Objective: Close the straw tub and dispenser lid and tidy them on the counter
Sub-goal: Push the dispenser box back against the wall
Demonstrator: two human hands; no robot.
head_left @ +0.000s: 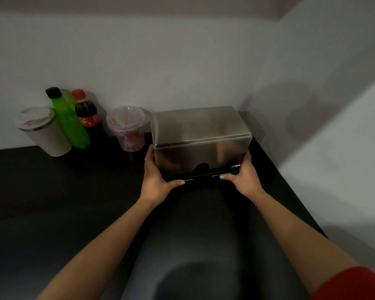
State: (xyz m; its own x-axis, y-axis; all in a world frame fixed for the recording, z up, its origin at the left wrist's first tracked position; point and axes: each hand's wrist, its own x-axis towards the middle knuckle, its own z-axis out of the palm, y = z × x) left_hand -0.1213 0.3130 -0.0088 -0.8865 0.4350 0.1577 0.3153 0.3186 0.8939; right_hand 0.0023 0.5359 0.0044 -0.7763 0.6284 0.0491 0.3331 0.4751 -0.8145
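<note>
A shiny steel dispenser box (200,135) stands on the black counter (63,191) near the back right corner, its lid down flat. My left hand (155,176) grips its lower left corner, thumb along the front bottom edge. My right hand (245,176) grips the lower right corner by the black bar and its metal knob. Just left of the box stands a clear plastic straw tub (128,128) with red straws inside and a clear lid on top.
At the back left stand a white tumbler (44,132) with a lid, a green bottle (68,118) and a cola bottle (88,118). White walls close off the back and right. The counter's right edge runs diagonally beside my right forearm.
</note>
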